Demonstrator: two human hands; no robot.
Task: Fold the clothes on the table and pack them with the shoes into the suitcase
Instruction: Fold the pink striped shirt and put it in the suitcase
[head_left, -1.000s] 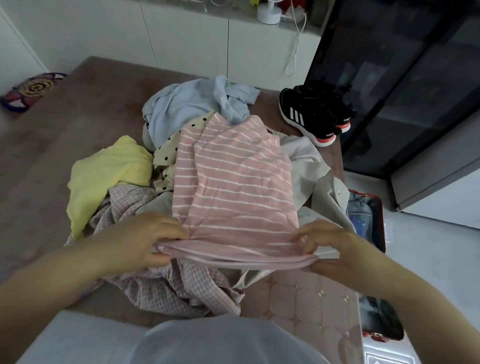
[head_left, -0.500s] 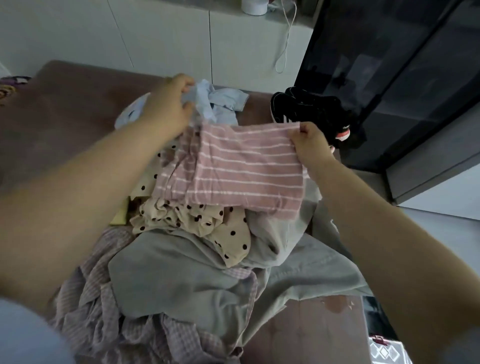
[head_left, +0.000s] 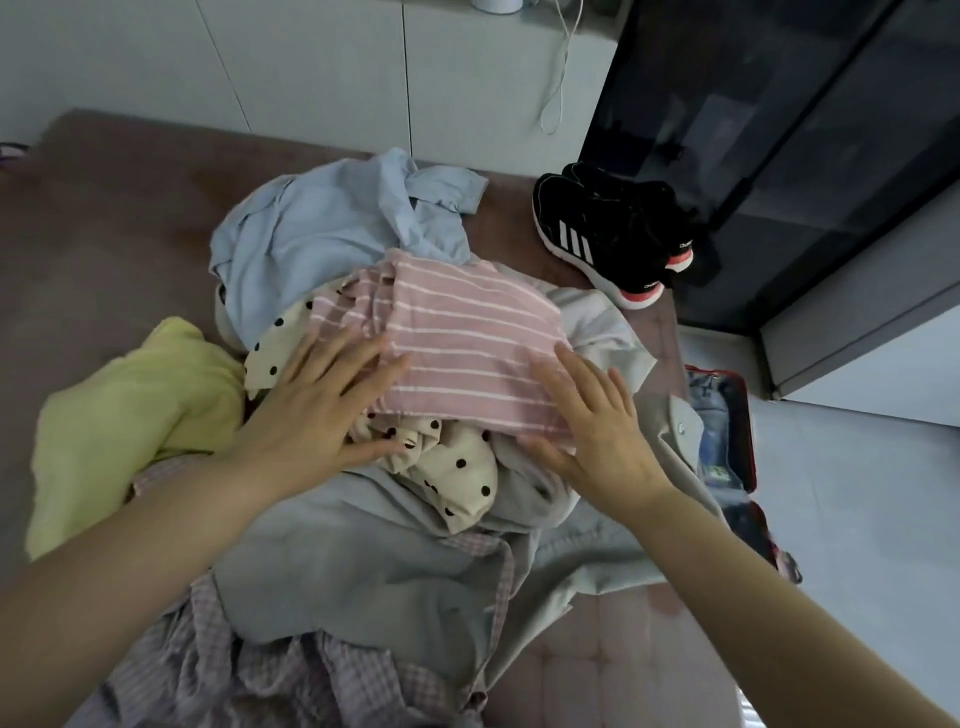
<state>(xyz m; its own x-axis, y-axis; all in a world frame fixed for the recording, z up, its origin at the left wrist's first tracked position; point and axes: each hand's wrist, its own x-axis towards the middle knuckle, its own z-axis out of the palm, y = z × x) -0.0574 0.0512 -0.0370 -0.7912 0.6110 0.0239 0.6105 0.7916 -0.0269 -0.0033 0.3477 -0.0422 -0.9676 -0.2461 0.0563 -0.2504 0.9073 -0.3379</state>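
Left hand (head_left: 317, 410) flat, fingers straight, on pink striped shirt (head_left: 467, 343) | right hand (head_left: 597, 421) flat on its right edge | shirt atop clothes pile (head_left: 363, 571) | black shoes (head_left: 613, 234) on table (head_left: 104, 208)

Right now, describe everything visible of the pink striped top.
The pink striped top is knit-looking fabric with thin white stripes, folded into a rough rectangle, its left side bunched. It lies on a cream polka-dot garment. The left hand and right hand press flat on its two ends.
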